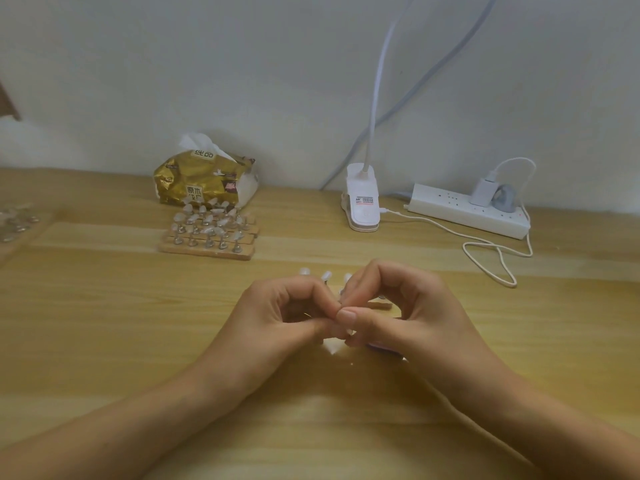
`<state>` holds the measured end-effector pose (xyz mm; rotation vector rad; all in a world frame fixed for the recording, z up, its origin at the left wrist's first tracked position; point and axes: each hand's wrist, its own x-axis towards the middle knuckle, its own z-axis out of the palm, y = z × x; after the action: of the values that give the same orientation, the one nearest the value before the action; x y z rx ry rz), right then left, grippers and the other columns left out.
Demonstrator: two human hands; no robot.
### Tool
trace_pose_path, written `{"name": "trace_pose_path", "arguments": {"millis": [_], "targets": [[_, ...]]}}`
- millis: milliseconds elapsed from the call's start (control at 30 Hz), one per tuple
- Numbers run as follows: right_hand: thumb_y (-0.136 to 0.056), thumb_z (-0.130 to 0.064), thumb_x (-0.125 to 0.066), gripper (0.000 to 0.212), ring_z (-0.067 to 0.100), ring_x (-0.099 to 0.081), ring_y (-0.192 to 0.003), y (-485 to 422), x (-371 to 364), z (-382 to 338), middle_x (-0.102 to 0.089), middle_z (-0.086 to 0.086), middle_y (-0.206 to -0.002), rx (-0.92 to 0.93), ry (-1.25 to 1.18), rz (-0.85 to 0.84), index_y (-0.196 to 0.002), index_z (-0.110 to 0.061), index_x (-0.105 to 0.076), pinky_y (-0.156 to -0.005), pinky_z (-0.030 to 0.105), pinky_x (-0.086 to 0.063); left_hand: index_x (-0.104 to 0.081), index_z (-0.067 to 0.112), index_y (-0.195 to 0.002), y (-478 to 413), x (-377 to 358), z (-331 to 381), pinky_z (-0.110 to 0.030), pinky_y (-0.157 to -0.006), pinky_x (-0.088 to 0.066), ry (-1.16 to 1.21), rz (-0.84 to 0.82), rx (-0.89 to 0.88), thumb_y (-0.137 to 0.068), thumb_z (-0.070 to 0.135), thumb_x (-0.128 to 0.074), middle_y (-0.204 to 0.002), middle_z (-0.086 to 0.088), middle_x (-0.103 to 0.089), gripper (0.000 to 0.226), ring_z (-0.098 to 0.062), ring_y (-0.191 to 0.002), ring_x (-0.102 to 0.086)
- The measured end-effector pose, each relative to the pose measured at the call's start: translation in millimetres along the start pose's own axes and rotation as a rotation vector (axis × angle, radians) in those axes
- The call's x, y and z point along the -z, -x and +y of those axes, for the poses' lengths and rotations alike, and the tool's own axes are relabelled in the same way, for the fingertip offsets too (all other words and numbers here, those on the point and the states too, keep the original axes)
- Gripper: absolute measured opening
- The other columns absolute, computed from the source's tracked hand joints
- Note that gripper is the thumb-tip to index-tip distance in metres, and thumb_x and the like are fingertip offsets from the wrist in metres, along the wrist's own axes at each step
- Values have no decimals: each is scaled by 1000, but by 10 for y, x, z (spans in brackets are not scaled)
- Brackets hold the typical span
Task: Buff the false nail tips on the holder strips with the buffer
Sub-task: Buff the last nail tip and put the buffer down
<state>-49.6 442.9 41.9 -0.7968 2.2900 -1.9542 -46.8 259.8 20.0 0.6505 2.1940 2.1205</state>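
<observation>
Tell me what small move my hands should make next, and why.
Probably draw the right hand in one short stroke over the nail tip that the left hand pinches; a pale edge under the right hand looks like the buffer, though mostly hidden.

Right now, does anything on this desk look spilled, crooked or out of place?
A white scrap and a speck lie loose on the table below the left hand and right hand, too blurred to identify. The holder strips by the tissue pack sit stacked unevenly, their tips leaning different ways.
</observation>
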Motion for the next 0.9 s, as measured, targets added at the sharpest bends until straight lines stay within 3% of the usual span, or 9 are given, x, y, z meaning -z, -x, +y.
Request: {"name": "trace_pose_path", "arguments": {"millis": [167, 300, 367, 433, 467, 533, 733, 833, 900], "targets": [[-79, -4, -81, 20, 13, -69, -82, 16, 4, -20, -69, 4, -81, -52, -46, -9, -70, -16, -68, -60, 27, -57, -72, 17, -71, 1, -13, 4, -17, -69, -52, -23, 20, 4, -71, 16, -79, -72, -1, -73, 7, -9, -73, -69], [-78, -20, -78, 6, 8, -66, -71, 0, 146, -109, -71, 0, -82, -122, -106, -41, -77, -21, -72, -59, 18, -52, -71, 15, -75, 5, -30, 32, -15, -68, -50, -10, -5, 5, -74, 14, -79, -81, -3, -74, 8, -12, -79, -71], [-78, -38, -82, 16, 1, -60, -67, -16, 346, -168, -69, -9, -77, -56, 174, -20, -81, -25, -73, -56, 13, -47, -71, 15, -75, -7, -21, 26, -15, -64, -49, -3, 16, 23, -75, 15, -79, -88, -3, -74, 9, -13, -81, -70], [-71, -63, -72, 32, 4, -59, -72, -13, 549, -192, -65, -19, -82, -26, 717, -80, -84, -34, -69, -57, 16, -43, -70, 13, -76, -19, -4, 18, -17, -64, -50, -5, 31, 43, -74, 18, -76, -93, 0, -73, 7, -12, -82, -69], [-68, -69, -66, 36, 4, -57, -78, 1, 612, -184, -62, -23, -88, -59, 935, -139, -87, -39, -67, -59, 20, -43, -70, 13, -76, -23, 0, 13, -18, -66, -51, -5, 30, 46, -75, 19, -77, -94, 1, -73, 9, -11, -83, -69], [-70, -71, -65, 36, -5, -53, -84, 39, 650, -136, -57, -27, -96, -145, 1110, -219, -93, -43, -63, -62, 19, -42, -71, 13, -78, -26, 4, 10, -18, -66, -52, 15, 18, 41, -77, 21, -80, -94, 2, -73, 12, -10, -83, -68], [-83, -53, -63, 18, 3, -59, -85, 82, 543, 26, -54, -27, -104, -9, 1025, -201, -95, -39, -60, -67, 27, -50, -72, 19, -77, -23, 2, -24, -19, -66, -51, 5, 16, 39, -76, 16, -74, -87, -2, -73, 3, -13, -82, -68], [-82, -30, -78, 13, 6, -66, -81, 51, 577, 67, -66, -21, -96, -23, 760, -145, -88, -34, -66, -60, 14, -46, -72, 18, -79, -29, 17, -37, -19, -65, -51, 20, 22, 43, -78, 15, -73, -85, -1, -72, 3, -15, -80, -69], [-81, -15, -82, 18, 10, -70, -79, 17, 604, 47, -71, -14, -93, -46, 549, -92, -87, -25, -69, -55, 13, -48, -73, 18, -79, -38, 21, -41, -19, -64, -51, 28, 37, 42, -78, 15, -72, -83, 0, -72, 4, -15, -78, -69]]}}
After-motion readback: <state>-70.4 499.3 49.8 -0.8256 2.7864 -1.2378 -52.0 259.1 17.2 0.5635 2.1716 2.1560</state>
